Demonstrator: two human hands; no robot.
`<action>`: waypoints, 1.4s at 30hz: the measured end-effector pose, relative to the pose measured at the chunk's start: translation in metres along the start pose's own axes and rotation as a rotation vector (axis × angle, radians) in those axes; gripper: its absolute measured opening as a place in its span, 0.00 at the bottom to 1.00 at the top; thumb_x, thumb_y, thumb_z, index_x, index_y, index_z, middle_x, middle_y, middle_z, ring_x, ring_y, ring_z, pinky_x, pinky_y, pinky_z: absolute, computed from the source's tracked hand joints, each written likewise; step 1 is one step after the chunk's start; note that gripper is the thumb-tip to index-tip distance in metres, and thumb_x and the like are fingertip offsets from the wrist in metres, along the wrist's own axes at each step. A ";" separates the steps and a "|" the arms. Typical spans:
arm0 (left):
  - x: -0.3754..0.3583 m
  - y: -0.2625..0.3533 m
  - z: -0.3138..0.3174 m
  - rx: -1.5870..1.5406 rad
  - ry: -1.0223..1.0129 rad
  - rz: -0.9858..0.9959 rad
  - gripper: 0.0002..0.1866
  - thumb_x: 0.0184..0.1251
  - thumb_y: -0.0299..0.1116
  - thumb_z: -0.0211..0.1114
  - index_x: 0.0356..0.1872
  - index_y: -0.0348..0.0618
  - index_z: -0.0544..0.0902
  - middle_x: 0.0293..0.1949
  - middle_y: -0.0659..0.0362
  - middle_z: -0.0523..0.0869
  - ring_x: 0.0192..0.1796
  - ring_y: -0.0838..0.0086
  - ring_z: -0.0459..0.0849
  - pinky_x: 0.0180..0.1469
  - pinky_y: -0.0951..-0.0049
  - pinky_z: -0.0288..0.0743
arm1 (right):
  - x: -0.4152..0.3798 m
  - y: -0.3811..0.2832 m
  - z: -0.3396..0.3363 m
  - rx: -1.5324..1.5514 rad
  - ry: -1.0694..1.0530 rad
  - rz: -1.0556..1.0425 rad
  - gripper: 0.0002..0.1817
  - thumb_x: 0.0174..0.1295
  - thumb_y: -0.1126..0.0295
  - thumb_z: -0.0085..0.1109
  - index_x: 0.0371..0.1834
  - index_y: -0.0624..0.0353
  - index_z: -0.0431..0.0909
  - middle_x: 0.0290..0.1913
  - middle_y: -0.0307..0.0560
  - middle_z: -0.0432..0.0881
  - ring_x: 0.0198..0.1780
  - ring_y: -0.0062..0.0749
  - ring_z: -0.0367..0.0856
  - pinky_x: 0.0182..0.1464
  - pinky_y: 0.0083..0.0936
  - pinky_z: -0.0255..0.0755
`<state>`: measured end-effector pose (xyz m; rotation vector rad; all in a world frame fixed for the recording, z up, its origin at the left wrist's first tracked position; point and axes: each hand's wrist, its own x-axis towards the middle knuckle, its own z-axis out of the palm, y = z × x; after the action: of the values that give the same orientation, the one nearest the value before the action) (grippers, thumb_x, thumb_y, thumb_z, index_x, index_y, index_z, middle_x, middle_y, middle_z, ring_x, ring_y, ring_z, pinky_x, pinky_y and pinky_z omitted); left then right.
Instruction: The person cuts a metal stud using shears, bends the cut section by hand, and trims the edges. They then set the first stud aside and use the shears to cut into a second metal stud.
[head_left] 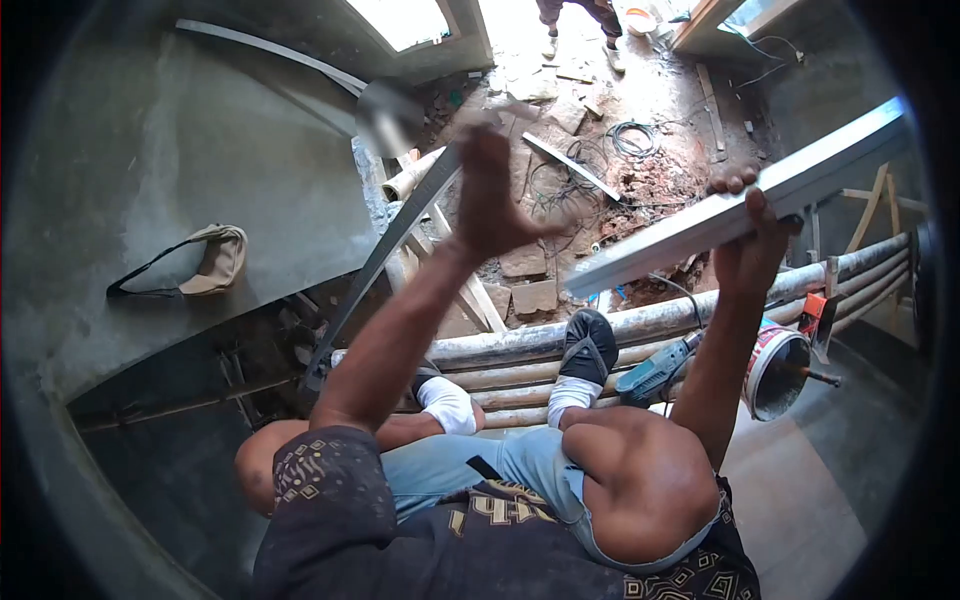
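Observation:
My right hand (748, 225) is wrapped around a long silver metal straightedge (800, 175), which slants from the middle of the view up to the upper right. My left hand (492, 190) is raised and smeared by motion, with its thumb stretched away from the fingers and nothing visible in the palm. Right behind that wrist, a long grey strip (400, 225) overlaps it in this view. A blurred grey object (390, 117) appears just left of the fingers.
Bamboo and metal poles (500, 346) run under my feet. A teal power drill (645, 372) and a white bucket (778, 375) sit at the right. A cap (215, 262) hangs on the left wall. Below are rubble, a cable coil (632, 140) and a person's legs (585, 25).

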<state>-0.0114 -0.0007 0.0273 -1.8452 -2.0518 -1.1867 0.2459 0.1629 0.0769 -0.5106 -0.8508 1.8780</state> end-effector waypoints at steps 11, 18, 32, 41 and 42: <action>-0.082 -0.113 -0.001 -0.034 -0.237 -0.576 0.36 0.60 0.46 0.74 0.64 0.36 0.73 0.58 0.42 0.80 0.63 0.44 0.77 0.66 0.51 0.70 | 0.015 0.052 -0.048 -0.358 0.707 0.252 0.22 0.54 0.71 0.79 0.48 0.62 0.78 0.41 0.40 0.77 0.42 0.32 0.78 0.47 0.39 0.77; -0.066 -0.017 0.016 -0.600 -0.386 -0.650 0.27 0.70 0.38 0.71 0.64 0.34 0.74 0.57 0.49 0.82 0.54 0.63 0.84 0.61 0.64 0.76 | 0.002 0.141 -0.075 0.021 0.587 0.612 0.07 0.62 0.73 0.68 0.34 0.61 0.78 0.26 0.39 0.78 0.24 0.29 0.80 0.26 0.34 0.79; -0.096 0.009 0.036 -0.660 -1.066 -1.102 0.36 0.63 0.27 0.68 0.72 0.38 0.64 0.48 0.55 0.80 0.45 0.73 0.80 0.46 0.72 0.78 | -0.065 0.242 -0.041 -0.721 0.838 0.610 0.21 0.57 0.59 0.73 0.36 0.68 0.78 0.36 0.55 0.86 0.41 0.42 0.88 0.40 0.36 0.80; -0.080 -0.011 0.037 -0.714 -1.046 -1.175 0.25 0.64 0.35 0.68 0.60 0.40 0.71 0.29 0.62 0.79 0.25 0.80 0.78 0.26 0.78 0.75 | -0.152 -0.054 -0.147 -1.074 -0.267 1.238 0.18 0.60 0.64 0.65 0.45 0.69 0.79 0.32 0.45 0.83 0.34 0.28 0.82 0.37 0.28 0.75; -0.080 -0.011 0.044 -0.712 -1.036 -1.178 0.25 0.65 0.36 0.68 0.59 0.40 0.71 0.29 0.62 0.79 0.25 0.79 0.78 0.26 0.77 0.76 | -0.159 -0.059 -0.145 -0.983 -0.146 1.140 0.19 0.60 0.65 0.66 0.49 0.67 0.79 0.36 0.42 0.83 0.35 0.25 0.82 0.36 0.26 0.74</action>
<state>0.0150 -0.0351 -0.0534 -1.5135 -4.1052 -1.3886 0.4472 0.0853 0.0217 -1.7558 -1.8363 2.3592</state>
